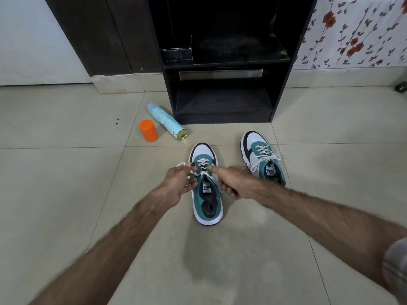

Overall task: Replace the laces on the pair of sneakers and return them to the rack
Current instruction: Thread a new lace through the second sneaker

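On the tiled floor (66, 183), nearest the camera, two bare forearms reach forward to a teal, white and black sneaker, the near shoe (207, 188), which stands upright with its toe pointing away toward the rack. The left hand (176, 183) sits at the shoe's left side, its thumb and fingers pinching a loop of the white lace (203, 167); the end of that loop sticks out past the fingertips to the left. The right hand (231, 181) is at the shoe's right side, forefinger stretched toward the eyelets and touching the lace near the top crossing, the other fingers curled under; they seem to hold the other strand, though most of it is hidden beneath the hand. The lace is threaded in crossings up the front of the shoe and is not tied.

Just beyond and to the right stands the far shoe (262, 157), apart from the near one, toe also pointing away, its white lace knotted in a bow (267, 158).

To the left and farther off, a pale blue spray can (166, 121) lies on its side, its base toward the camera. An orange cap (149, 130) stands just beside it on the left.

Beyond these, the dark rack (279, 84) stands against the wall; a small open box (177, 54) rests on its upper shelf. Flowered wallpaper (352, 34) covers the wall to the right.
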